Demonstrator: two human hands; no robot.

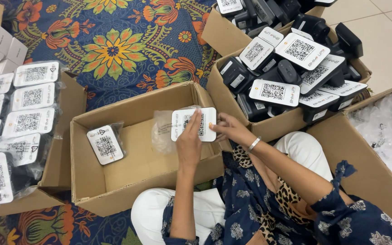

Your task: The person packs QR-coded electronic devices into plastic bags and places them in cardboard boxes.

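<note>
1. Nearest, the person's left hand [189, 140] lies with fingers flat on the face of a small white square device with a printed code panel [194, 124], pinning it rather than clenching.
2. The right hand [230, 129], a silver bangle [253, 144] on its wrist, grips the device's right edge.
3. The device sits half inside a clear crinkly plastic bag [162, 131], above the open brown cardboard box [82, 149]. It looks rigid and light, best held by its edges; the bag seems thin and slippery.
4. In that box lies one bagged white device [105, 144].
5. To the left, rows of bagged devices [28, 120] fill another carton.
6. Further off, a carton of loose black-bodied devices [291, 77] rests by a floral patterned cloth [114, 50].
</note>
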